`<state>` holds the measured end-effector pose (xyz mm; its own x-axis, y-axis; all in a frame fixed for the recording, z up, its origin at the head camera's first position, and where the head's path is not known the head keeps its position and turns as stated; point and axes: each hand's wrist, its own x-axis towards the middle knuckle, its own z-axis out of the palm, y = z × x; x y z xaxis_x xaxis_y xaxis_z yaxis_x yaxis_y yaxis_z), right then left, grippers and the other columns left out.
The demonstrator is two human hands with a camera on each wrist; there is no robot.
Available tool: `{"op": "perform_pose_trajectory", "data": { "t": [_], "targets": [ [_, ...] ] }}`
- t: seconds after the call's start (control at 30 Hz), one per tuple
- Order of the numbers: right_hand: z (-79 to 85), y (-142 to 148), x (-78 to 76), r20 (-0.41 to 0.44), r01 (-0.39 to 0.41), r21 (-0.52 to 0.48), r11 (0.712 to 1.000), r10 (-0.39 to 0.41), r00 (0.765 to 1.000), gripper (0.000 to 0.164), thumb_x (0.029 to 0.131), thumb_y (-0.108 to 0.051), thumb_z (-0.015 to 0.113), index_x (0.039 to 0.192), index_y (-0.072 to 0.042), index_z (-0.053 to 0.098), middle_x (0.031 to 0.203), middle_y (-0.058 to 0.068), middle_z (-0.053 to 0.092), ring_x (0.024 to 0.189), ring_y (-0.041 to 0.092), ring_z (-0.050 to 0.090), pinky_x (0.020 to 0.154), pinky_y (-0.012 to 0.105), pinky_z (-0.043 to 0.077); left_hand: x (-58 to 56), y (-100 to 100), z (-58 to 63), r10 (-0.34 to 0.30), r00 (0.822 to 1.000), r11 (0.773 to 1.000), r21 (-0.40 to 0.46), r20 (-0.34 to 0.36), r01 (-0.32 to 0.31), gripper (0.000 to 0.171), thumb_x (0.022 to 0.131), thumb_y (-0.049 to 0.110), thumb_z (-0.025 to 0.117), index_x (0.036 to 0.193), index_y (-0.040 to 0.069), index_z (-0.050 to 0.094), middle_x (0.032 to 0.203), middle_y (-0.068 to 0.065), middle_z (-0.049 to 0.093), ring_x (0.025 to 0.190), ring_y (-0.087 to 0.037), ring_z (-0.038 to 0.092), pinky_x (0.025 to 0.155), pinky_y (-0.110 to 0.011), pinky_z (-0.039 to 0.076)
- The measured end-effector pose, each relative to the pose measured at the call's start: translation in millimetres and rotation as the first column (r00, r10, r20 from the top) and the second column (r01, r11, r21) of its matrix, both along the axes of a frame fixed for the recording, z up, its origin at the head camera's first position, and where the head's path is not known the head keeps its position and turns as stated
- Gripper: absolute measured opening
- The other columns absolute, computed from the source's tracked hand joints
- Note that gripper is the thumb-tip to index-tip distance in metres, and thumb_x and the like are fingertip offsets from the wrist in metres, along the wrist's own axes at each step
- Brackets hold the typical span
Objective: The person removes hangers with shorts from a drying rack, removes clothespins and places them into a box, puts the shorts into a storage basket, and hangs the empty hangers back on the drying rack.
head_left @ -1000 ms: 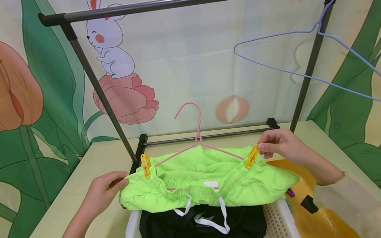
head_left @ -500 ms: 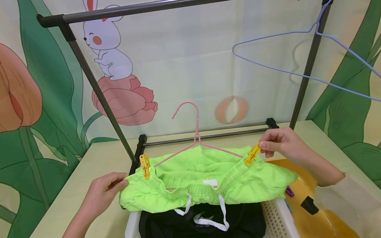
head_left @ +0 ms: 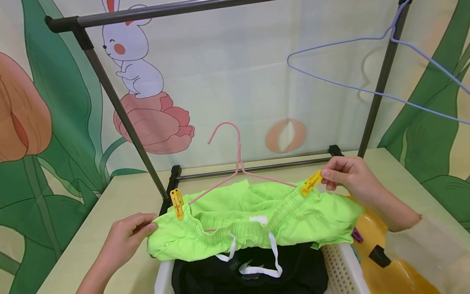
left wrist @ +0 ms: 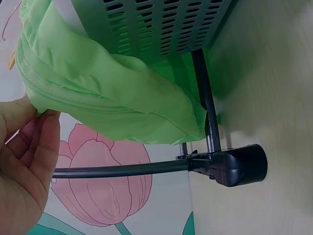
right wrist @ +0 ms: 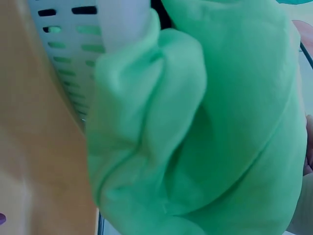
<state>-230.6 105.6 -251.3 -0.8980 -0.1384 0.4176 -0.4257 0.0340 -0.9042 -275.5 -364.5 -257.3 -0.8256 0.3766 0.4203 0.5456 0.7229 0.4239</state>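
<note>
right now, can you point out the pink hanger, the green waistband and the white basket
Pink hanger (head_left: 239,154): head view, on the neck below its hook.
Green waistband (head_left: 251,238): head view, on its gathered front.
White basket (head_left: 338,263): head view, on its holed side wall.

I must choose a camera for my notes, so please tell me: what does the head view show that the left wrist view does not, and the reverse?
Only the head view shows the blue wire hanger, the right hand pinching a yellow plastic clip and the black fabric. Only the left wrist view shows the slotted outer wall of the white plastic basket. Both show the left hand gripping the lime-green fabric garment, plus parts of that basket and of the dark metal rack.
</note>
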Motion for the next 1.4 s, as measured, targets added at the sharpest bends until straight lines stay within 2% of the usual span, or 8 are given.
{"op": "perform_pose_trajectory", "data": {
  "t": [0.27,0.43,0.67,1.0,1.4],
  "targets": [
    [-3.8,-0.9,-1.3,-0.012,-0.017,-0.104,0.994,0.016,1.0,0.018,0.085,0.001,0.053,0.076,-0.01,0.063,0.067,-0.004,0.063,0.053,0.007,0.055,0.051,0.017,0.048,0.8,-1.1,0.2,-0.006,1.0,1.0,-0.005,-0.001,0.006,0.016,0.074,-0.001,0.066,0.088,0.006,0.067,0.079,0.0,0.064,0.063,0.005,0.047,0.054,-0.018,0.044],
    [-4.5,2.1,-1.0,0.015,0.015,-0.15,0.988,-0.013,1.0,0.017,0.086,0.0,0.053,0.076,-0.009,0.063,0.068,-0.003,0.064,0.053,0.007,0.055,0.052,0.017,0.048,1.1,-3.3,-0.2,0.005,1.0,1.0,-0.012,0.009,-0.005,0.017,0.073,-0.002,0.066,0.088,0.006,0.067,0.079,-0.001,0.064,0.063,0.005,0.048,0.054,-0.018,0.044],
    [-4.3,6.5,0.8,0.02,0.038,-0.127,0.991,-0.035,0.999,0.018,0.085,0.001,0.053,0.075,-0.009,0.063,0.067,-0.003,0.064,0.052,0.008,0.054,0.052,0.017,0.047,1.3,-3.9,-0.6,-0.005,1.0,1.0,-0.015,-0.016,0.005,0.017,0.072,-0.003,0.066,0.087,0.006,0.067,0.076,0.0,0.063,0.061,0.004,0.046,0.052,-0.019,0.043],
    [-6.7,12.5,5.3,0.003,0.048,-0.098,0.994,-0.048,0.999,0.019,0.086,0.001,0.051,0.077,-0.01,0.063,0.068,-0.004,0.064,0.053,0.008,0.054,0.052,0.017,0.047,1.7,-4.7,-1.8,0.014,1.0,0.999,-0.03,-0.004,-0.014,0.017,0.072,-0.002,0.067,0.088,0.005,0.067,0.077,-0.002,0.064,0.06,0.004,0.045,0.052,-0.018,0.043],
    [-6.5,14.7,6.2,0.1,-0.012,-0.248,0.969,0.038,0.994,0.015,0.087,-0.002,0.052,0.077,-0.007,0.063,0.069,-0.001,0.064,0.056,0.008,0.057,0.054,0.016,0.049,1.5,-3.9,-3.6,-0.001,1.0,1.0,-0.024,-0.031,0.0,0.016,0.071,-0.002,0.067,0.086,0.006,0.067,0.074,0.0,0.063,0.058,0.004,0.044,0.05,-0.018,0.041]
  ]
}}
